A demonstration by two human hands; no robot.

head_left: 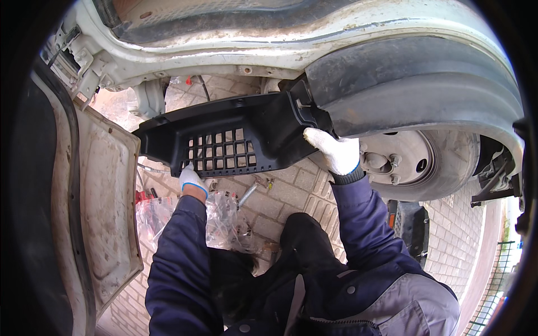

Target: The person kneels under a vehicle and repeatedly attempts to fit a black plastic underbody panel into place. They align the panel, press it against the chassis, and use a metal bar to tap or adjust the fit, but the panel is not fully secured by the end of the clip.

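Observation:
A black plastic vehicle step panel (268,131) with a grid of square holes stretches between my hands, below the vehicle's white door sill. My left hand (193,179), in a white glove with a blue cuff edge, grips its near edge beside the grid. My right hand (336,151), gloved the same way, is closed on the panel's right end, thumb on top; the other fingers are mostly hidden. That right end lies close against the dark wheel arch trim (414,84).
A wheel (398,159) stands to the right under the arch. An open vehicle door (106,207) flanks the left. Crumpled clear plastic wrapping (230,227) and a small metal tool (248,194) lie on the paving. Another black part (412,229) rests behind my right arm.

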